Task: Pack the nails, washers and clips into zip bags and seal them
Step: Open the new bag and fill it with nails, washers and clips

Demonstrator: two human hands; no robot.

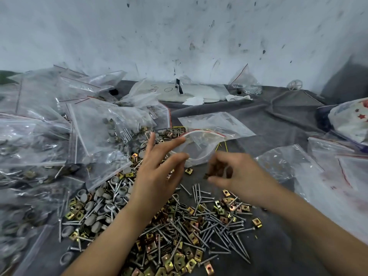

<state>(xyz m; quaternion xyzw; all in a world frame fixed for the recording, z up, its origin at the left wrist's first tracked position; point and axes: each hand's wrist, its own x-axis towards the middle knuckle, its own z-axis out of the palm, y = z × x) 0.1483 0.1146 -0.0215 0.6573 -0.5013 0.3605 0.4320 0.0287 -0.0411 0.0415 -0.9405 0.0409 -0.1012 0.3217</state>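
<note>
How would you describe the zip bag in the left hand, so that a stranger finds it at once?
Start at the big heap of nails and clips on the grey cloth, then look just beyond it. The zip bag there is the only one whose red-striped mouth the left hand holds open.

Handwritten marks on white package [203, 93], illegible; nothing else readable.

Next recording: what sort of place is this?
Probably a small workshop or home packing bench: a scuffed white wall, a grey cloth-covered table heaped with loose nails and clips, and piles of filled zip bags.
</note>
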